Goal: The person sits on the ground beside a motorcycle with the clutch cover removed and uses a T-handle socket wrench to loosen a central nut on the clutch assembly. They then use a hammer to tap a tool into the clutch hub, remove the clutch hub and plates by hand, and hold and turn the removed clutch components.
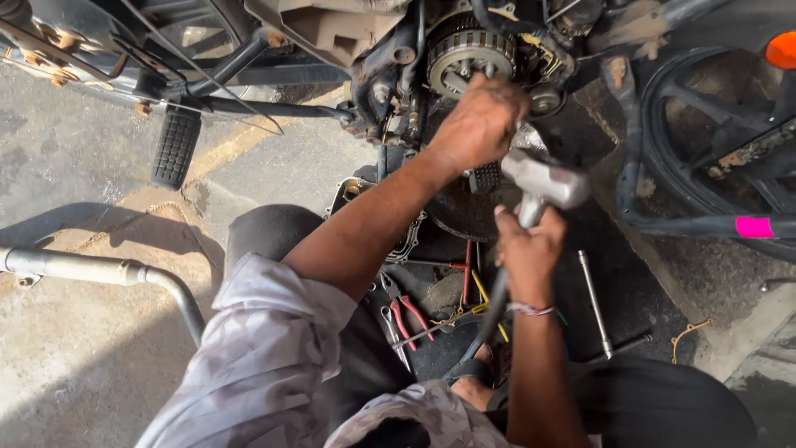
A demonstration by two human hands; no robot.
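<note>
- Gripping a hammer (543,184), the right hand (526,249) is closed around the handle just below the grey metal head; the lower end of the handle runs down behind the wrist and is hard to follow.
- Hammer head sits just right of the left hand (479,123), near the exposed engine side of a motorcycle (398,75).
- Left hand is curled shut against the engine just below the round clutch assembly (466,56); what it holds cannot be made out, since the knuckles cover it. A small dark ribbed piece (485,176) shows just under the wrist.
- Clutch assembly: toothed ring visible, lower edge hidden by the left hand. Upper engine is cut off by the frame's top edge.
- Rear wheel (705,141), black, at right; only part of it in view. An orange lens (783,50) is clipped by the right edge.
- Ribbed black foot peg (176,145) hangs at left on a dark bar.
- On the ground between the forearms: red-handled pliers (405,311), a spanner (395,332) beside them, thin red and yellow tools (473,282), partly overlapped and hard to separate.
- Long steel rod-shaped tool (595,303) lies right of the right forearm on a dark mat.
- Engine cover gasket or casing (410,241) is largely hidden behind the left forearm.
- Grey exhaust pipe (99,270) enters from the left edge.
</note>
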